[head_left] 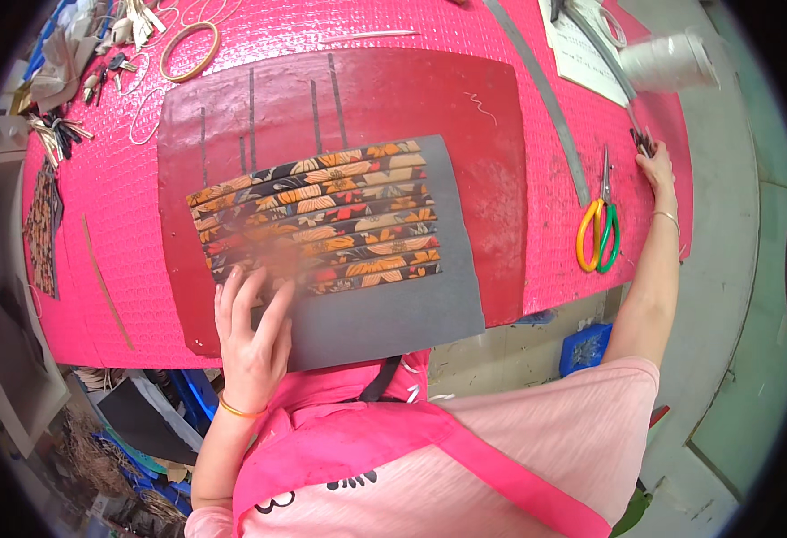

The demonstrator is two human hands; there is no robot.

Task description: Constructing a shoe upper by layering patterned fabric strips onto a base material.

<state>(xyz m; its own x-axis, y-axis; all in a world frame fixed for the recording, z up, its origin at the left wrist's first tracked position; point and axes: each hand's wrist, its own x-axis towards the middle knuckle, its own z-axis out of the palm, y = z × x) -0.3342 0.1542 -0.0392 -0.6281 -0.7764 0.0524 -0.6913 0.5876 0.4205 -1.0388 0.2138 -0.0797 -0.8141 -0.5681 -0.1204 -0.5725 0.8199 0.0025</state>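
Fabric strips (389, 190) lie across a sheet (384, 318), which rests on a mat (492, 188) in the middle of the surface (125, 260); the left hand (255, 336) is at the strips' near left corner. Right of the mat are scissors (607, 229), then the right hand (658, 169). A hoop (171, 67) lies behind the mat's left rear corner; paper (582, 67) lies at right rear, beside a spool (669, 63).

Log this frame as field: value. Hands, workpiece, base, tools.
left_hand: left hand, fingers spread, at lower-left of floral strips
right_hand: right hand, at dark-handled tool, grip unclear
workpiece: floral strips in rows on grey sheet
base: red board on pink table cover
tools: yellow-and-green scissors, right of board
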